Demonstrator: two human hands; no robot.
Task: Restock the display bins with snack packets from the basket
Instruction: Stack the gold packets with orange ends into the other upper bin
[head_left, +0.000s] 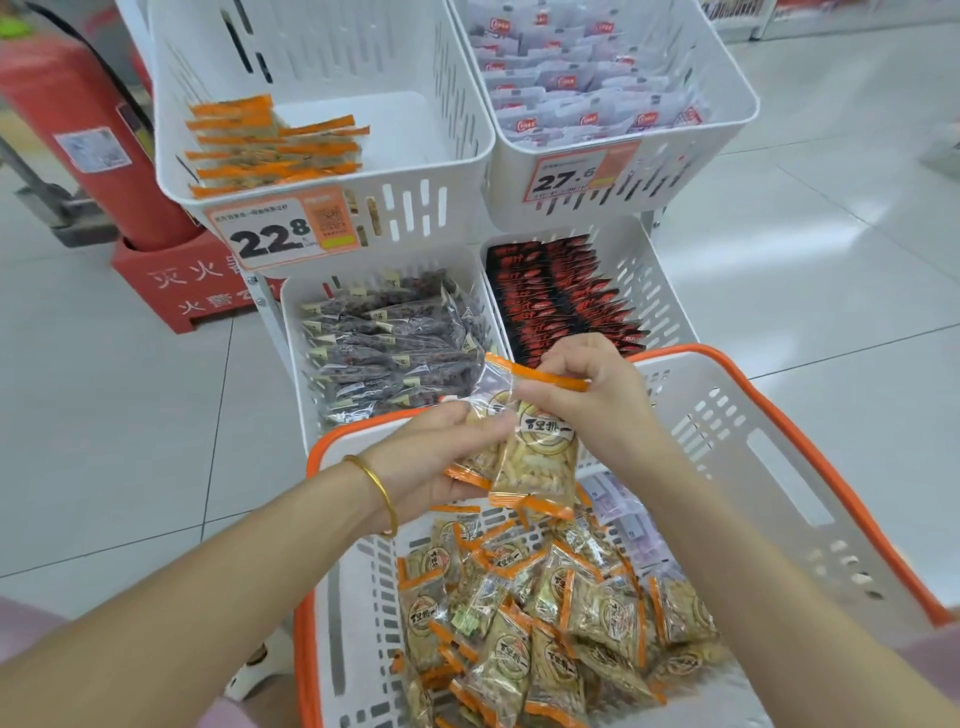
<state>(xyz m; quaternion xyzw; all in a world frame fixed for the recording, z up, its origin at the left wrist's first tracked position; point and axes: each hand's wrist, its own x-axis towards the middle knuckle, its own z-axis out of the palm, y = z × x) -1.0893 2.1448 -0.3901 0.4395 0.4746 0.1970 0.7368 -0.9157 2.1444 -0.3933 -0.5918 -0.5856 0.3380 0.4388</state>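
The white basket (779, 467) with an orange rim sits nearest, just below the camera. It holds a loose heap of clear snack packets (545, 623) with orange sealed ends and pale sticks inside. A few purple-and-white packets (628, 519) lie at its far right side.

Above the basket's far end, the left hand (431, 457), a gold bangle (382, 488) on its wrist, grips a small stack of held packets (535, 457), fingers curled beneath and thumb pressed on top. The right hand (587, 400) pinches the orange top edge of the front packet between thumb and bent fingers.

Beyond the hands are 2 lower bins. The lower left bin (291, 332) is full of dark packets, and the lower right bin (654, 291) holds red-and-black ones.

Above them, the upper left bin (415, 208), tagged 22.8, holds rows of the same orange-edged packets on its left side. The upper right bin (727, 119), tagged 27.6, is packed with pale packets. A red fire extinguisher (88, 130) stands far left on the tiled floor.
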